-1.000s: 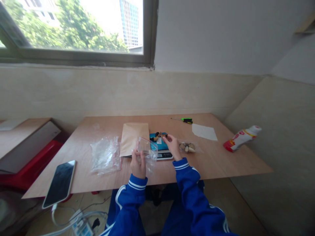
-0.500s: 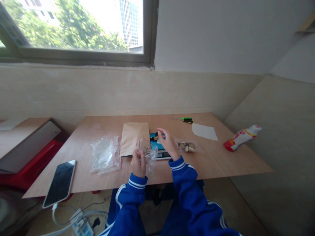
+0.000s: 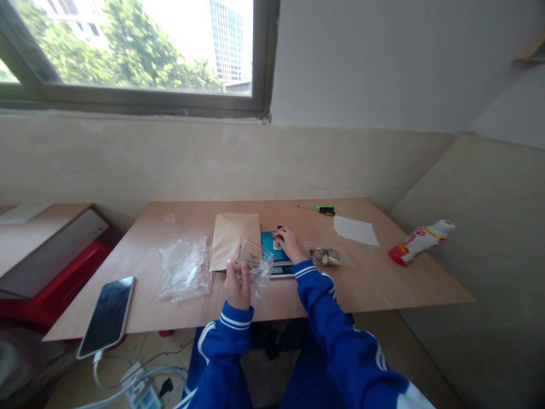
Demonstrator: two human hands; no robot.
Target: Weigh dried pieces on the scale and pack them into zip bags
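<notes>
My left hand (image 3: 238, 284) is closed on a clear zip bag (image 3: 251, 253) with a few small tan bits in it, held over the edge of the brown paper envelope (image 3: 234, 233). Over a blue flat packet (image 3: 268, 243), which lies on a digital scale (image 3: 281, 270), is my right hand (image 3: 292, 245). Its fingers are drawn together low over the packet, and a small dark piece shows just beyond them. What they pinch is too small to make out. Right of that wrist lies another clear bag (image 3: 326, 255) holding brown and cream pieces.
A pile of clear zip bags (image 3: 185, 270) lies left of the envelope. A phone (image 3: 107, 315) on a cable rests at the left front edge. Toward the back right are a screwdriver (image 3: 326, 210), white paper (image 3: 355, 230) and a red-and-white bottle (image 3: 419, 243).
My right hand has lowered onto the blue packet, and its fingers have drawn together. The dark piece now shows beyond the fingers. My left hand keeps its hold on the bag.
</notes>
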